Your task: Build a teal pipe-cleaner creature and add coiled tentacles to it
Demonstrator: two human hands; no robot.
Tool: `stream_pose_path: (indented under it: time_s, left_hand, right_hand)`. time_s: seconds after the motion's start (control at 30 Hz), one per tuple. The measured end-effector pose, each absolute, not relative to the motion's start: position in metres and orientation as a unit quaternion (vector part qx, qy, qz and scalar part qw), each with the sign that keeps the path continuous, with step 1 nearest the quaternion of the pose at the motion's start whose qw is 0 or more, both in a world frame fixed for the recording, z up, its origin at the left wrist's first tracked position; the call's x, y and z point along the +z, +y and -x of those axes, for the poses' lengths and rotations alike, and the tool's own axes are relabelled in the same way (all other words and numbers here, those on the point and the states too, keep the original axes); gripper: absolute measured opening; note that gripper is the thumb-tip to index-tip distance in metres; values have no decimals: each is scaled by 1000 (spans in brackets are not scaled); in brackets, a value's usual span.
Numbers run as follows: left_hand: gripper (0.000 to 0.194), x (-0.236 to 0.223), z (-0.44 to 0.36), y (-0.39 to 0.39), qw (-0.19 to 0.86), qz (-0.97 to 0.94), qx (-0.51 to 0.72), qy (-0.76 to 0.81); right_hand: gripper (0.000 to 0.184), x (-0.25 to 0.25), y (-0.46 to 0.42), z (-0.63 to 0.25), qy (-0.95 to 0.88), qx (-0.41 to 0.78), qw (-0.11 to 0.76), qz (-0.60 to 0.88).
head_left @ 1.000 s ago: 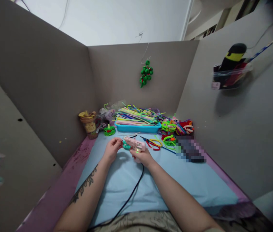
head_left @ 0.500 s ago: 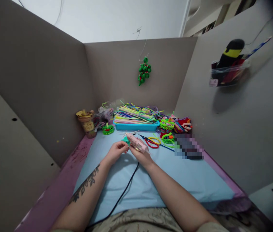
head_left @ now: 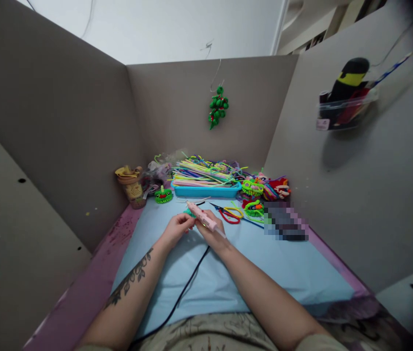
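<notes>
My right hand [head_left: 211, 233] is closed round a pink hot glue gun [head_left: 203, 216], its nozzle pointing away and to the left. A clear glue stick juts from the gun's back end, and a black cord [head_left: 187, 287] runs down from it towards my lap. Between the gun and my left hand [head_left: 180, 227] sits a small turquoise fuzzy piece [head_left: 188, 212], mostly hidden. The left fingers are pinched together at its near edge. Beyond the hands, to the right, lie scissors [head_left: 231, 215] with red and yellow handles.
A blue tray [head_left: 206, 191] heaped with pipe cleaners stands at the back. Left of it are a green fuzzy figure [head_left: 164, 195] and a brown cup [head_left: 132, 187]. Several colourful figures [head_left: 253, 187] and a blurred dark slab [head_left: 286, 222] lie right. Grey panels [head_left: 206, 107] enclose the table.
My right hand has rolled the glue gun, showing its narrow top now instead of its side. The left hand has come right and closer to it, with the turquoise piece more covered.
</notes>
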State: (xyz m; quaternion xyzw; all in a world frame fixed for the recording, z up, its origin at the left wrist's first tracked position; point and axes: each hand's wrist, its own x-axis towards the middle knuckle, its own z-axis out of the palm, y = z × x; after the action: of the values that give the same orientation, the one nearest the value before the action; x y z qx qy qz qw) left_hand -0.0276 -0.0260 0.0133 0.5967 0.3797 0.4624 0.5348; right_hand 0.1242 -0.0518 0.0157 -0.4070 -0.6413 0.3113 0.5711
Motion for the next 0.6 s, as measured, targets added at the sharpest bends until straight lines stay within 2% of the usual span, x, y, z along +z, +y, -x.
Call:
stream_pose_path:
  time_s: [0.27, 0.43, 0.6]
  left_hand:
    - [28, 14, 28, -27, 515, -620, 449, 386]
    - [28, 11, 27, -27, 496, -640, 438, 390]
    - [19, 11, 25, -24, 470, -635, 451, 416]
  right_hand:
    - [32, 15, -48, -125, -628, 315, 558, 442]
    - [31, 15, -47, -124, -620, 323, 558, 447]
    - [35, 21, -41, -131, -588, 406, 553, 429]
